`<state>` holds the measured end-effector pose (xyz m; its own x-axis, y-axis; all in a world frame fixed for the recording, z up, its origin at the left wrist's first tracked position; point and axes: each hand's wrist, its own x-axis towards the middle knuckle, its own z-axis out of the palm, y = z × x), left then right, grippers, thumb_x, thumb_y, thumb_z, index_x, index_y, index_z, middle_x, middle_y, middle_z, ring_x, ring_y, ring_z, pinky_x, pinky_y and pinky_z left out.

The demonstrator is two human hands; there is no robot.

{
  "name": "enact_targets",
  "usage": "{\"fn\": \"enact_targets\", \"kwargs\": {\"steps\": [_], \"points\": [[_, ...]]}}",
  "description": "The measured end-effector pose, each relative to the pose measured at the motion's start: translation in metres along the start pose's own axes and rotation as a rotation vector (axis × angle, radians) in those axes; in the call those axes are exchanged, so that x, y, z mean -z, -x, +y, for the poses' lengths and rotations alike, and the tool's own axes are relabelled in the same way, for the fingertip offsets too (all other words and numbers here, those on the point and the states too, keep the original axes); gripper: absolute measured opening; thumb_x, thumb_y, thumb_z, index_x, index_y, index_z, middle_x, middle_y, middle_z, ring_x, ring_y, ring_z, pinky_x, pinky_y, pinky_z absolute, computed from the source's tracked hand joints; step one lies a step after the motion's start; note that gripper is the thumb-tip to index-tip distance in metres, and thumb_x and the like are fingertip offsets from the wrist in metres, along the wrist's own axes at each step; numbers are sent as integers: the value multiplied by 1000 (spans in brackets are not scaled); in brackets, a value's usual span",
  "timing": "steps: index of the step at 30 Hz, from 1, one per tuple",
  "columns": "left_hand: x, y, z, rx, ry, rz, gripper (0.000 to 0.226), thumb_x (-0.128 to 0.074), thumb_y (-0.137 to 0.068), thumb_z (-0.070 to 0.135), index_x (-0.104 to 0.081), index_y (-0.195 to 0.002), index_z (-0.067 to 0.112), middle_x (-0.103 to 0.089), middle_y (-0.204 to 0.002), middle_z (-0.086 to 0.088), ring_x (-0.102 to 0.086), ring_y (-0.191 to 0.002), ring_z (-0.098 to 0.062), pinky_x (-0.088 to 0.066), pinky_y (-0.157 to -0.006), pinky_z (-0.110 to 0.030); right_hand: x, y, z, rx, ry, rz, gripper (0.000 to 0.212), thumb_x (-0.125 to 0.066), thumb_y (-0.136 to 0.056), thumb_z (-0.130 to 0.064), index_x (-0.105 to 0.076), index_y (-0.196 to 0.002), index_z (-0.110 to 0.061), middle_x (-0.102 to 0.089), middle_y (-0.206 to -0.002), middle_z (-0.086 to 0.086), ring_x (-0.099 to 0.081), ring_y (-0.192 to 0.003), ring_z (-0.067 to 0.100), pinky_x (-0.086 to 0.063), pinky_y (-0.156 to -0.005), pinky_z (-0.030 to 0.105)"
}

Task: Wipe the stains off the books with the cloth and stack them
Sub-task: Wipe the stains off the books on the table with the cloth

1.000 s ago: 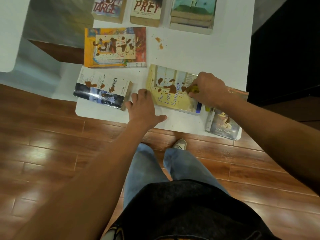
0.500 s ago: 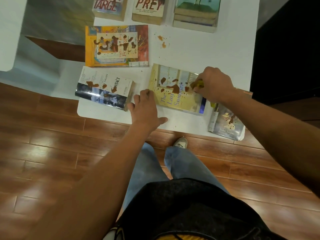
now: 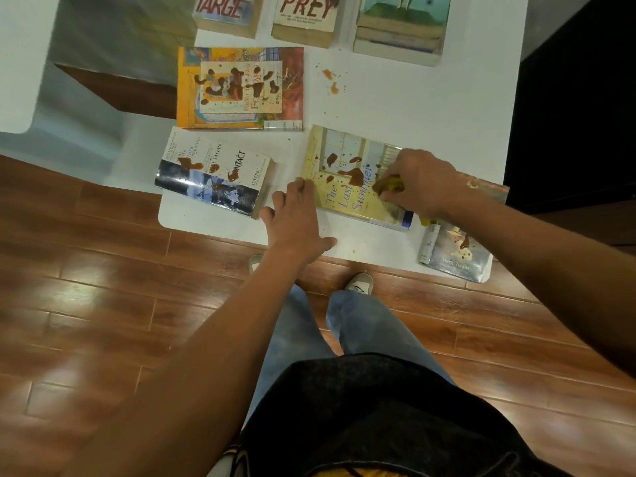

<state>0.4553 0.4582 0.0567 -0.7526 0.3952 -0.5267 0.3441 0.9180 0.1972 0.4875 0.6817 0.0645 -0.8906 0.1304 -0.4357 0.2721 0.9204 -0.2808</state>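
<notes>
**Wiping the yellow book, stains not yet cleared**

My right hand [image 3: 418, 182] is curled around the cloth [image 3: 389, 185], a small yellowish wad pressed onto the cover of the yellow book [image 3: 347, 197] near its right side. My left hand [image 3: 296, 220] lies flat on the worktop [image 3: 413, 108] with fingers [image 3: 300, 189] straight, their tips touching the book's left edge to steady it. It grips nothing.

I judge this to be the wiping step on this one book, and early in it: brown blots [image 3: 354, 173] sit on the middle of the cover, just left of the cloth. The next move calls for drawing the cloth leftward across those blots while my left hand holds the book against sliding (the cover looks glossy, so it may skate).

Other stained books wait. The white paperback [image 3: 220, 173] lies just left of my left hand, the orange book [image 3: 241, 87] beyond it, and a small grey book [image 3: 454, 256] sits at the worktop's near right corner, partly under my right forearm. All three carry brown marks. A few spots [image 3: 330, 80] have landed on the bare worktop too.

Along the far edge stand two single paperbacks and a short stack [image 3: 399, 32]; their covers are cut off by the frame, so I cannot tell whether they are clean. Stacking seems a good way off.
</notes>
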Motion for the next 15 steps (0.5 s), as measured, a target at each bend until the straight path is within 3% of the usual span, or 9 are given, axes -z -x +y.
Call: {"fn": "enact_targets", "kwargs": {"steps": [4, 8, 12, 15], "points": [[0, 0, 0, 1, -1, -11, 111, -82, -74, 51, -15, -155, 17, -22, -156, -3, -28, -139, -32, -28, -109, -49, 1, -4, 2, -125, -98, 111, 21, -72, -89, -31, -76, -107, -20, -61, -102, 0, -57, -89, 21, -51, -71, 36], [-1, -1, 1, -5, -6, -11, 111, -83, -73, 52, -16, -155, 16, -22, -156, -4, -29, -138, -31, -29, -109, -49, 1, -2, -4, -18, -27, -5, 22, -72, -88, -32, -75, -109, -24, -57, -101, -6, -51, -88, 16, -44, -69, 33], [1, -1, 0, -10, -11, -21, 113, -83, -74, 51, -15, -156, 17, -20, -157, -2, -28, -140, -31, -28, -110, -49, 6, -13, 1, -147, -52, 142, 20, -70, -89, -29, -75, -104, -17, -57, -98, 1, -56, -93, 25, -46, -69, 35], [3, -2, -1, -22, -18, -24, 112, -83, -74, 52, -15, -156, 17, -19, -158, -2, -27, -141, -31, -26, -111, -49, 4, -6, -6, 4, -49, 14, 20, -71, -88, -31, -75, -107, -24, -57, -104, 0, -55, -94, 20, -48, -72, 36]]}}
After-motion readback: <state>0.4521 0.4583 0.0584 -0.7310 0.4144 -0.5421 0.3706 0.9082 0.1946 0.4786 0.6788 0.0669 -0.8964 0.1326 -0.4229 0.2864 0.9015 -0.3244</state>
